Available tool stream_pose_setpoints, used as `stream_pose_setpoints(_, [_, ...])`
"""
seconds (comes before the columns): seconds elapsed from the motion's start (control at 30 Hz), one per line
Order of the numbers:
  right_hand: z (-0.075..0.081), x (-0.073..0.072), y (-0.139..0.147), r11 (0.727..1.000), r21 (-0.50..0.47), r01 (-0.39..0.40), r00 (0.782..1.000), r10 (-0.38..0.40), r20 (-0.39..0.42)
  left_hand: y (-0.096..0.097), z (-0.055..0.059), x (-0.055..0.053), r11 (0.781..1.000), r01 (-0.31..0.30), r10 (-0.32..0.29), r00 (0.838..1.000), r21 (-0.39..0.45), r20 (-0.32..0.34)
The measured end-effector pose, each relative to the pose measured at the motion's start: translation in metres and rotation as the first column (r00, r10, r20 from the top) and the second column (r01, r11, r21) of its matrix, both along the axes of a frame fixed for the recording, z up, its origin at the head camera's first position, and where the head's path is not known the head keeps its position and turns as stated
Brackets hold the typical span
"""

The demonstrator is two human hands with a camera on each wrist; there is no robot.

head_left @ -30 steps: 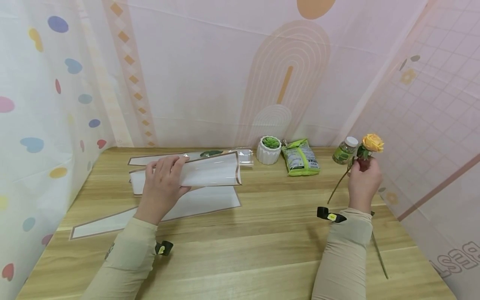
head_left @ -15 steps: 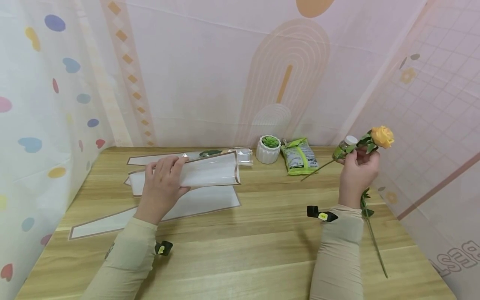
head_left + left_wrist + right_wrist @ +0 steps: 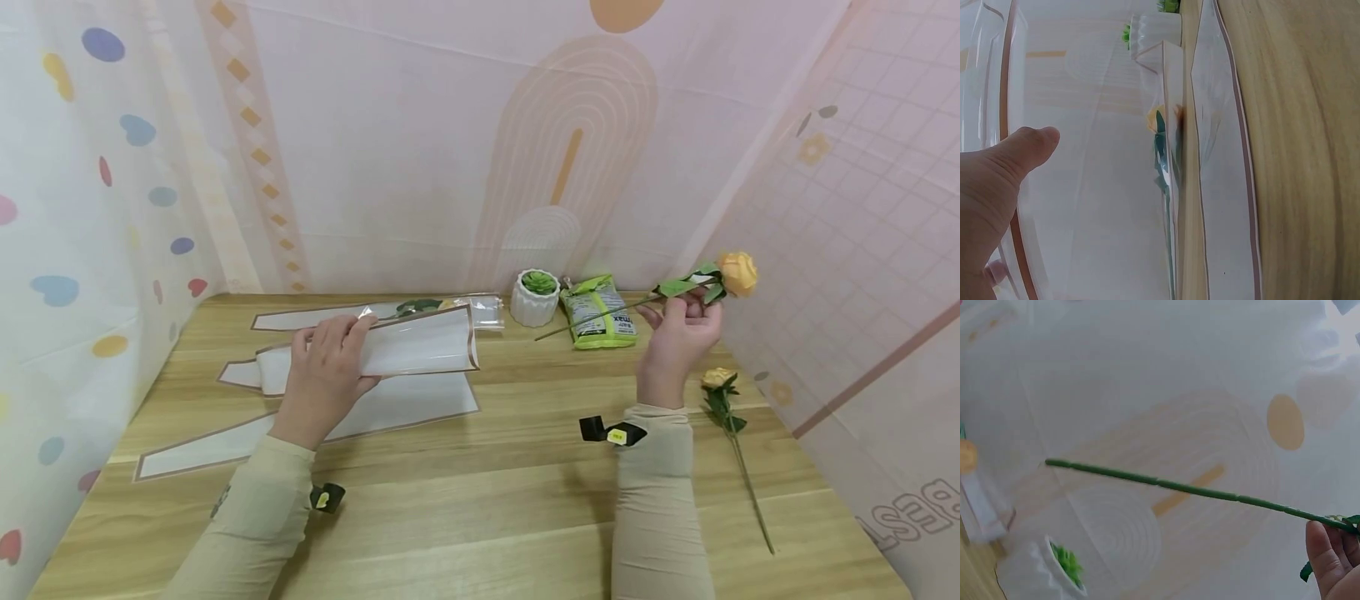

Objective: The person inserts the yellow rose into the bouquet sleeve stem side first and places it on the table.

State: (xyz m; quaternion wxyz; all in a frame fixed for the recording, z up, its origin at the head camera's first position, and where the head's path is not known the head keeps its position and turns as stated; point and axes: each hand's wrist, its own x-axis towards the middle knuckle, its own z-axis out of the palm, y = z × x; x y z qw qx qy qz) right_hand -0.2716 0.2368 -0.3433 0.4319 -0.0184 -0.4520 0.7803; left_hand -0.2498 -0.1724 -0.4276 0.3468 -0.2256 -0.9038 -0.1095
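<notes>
My left hand point(image 3: 321, 379) grips a white, partly see-through flower sleeve point(image 3: 423, 343) with a brown border, raised above the table; its thumb lies along the plastic in the left wrist view. In my right hand point(image 3: 678, 346) the stem of a yellow rose point(image 3: 738, 273) is pinched just below the bloom. The green stem point(image 3: 1179, 486) points left, its end apart from the sleeve. A second yellow rose point(image 3: 735, 433) lies on the table by the right edge. Another rose point(image 3: 1160, 147) lies inside a clear sleeve behind my left hand.
A white pot with a green succulent point(image 3: 536, 300) and a green packet point(image 3: 602, 315) stand along the back curtain point(image 3: 390, 167). More bordered sleeves point(image 3: 202, 446) lie flat on the wooden table point(image 3: 465, 508) under and left of my left hand.
My right hand has moved left with the rose, and its stem has swung up from slanting down to pointing left. The rose lying on the table is now uncovered. My left hand stays put.
</notes>
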Motion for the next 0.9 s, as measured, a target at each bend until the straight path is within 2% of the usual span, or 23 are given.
stream_pose_setpoints(0.13, [0.002, 0.001, -0.005, 0.994, -0.104, -0.045, 0.999, 0.044, -0.013, 0.000, -0.002, -0.001, 1.000, -0.007, 0.007, 1.000, 0.002, 0.003])
stream_pose_setpoints(0.3, [0.004, 0.001, -0.014, 0.980, -0.162, -0.120, 0.991, 0.108, -0.080, 0.001, -0.004, -0.002, 1.000, -0.012, 0.012, 1.000, 0.001, -0.013])
stream_pose_setpoints(0.43, [0.004, 0.000, -0.023, 0.970, -0.177, -0.167, 0.983, 0.150, -0.106, 0.001, -0.005, -0.002, 1.000, -0.019, 0.019, 1.000, -0.005, -0.019])
stream_pose_setpoints(0.9, [0.001, -0.001, -0.050, 0.961, -0.150, -0.231, 0.970, 0.215, -0.116, 0.006, -0.004, -0.002, 1.000, -0.024, 0.024, 0.999, -0.011, -0.028])
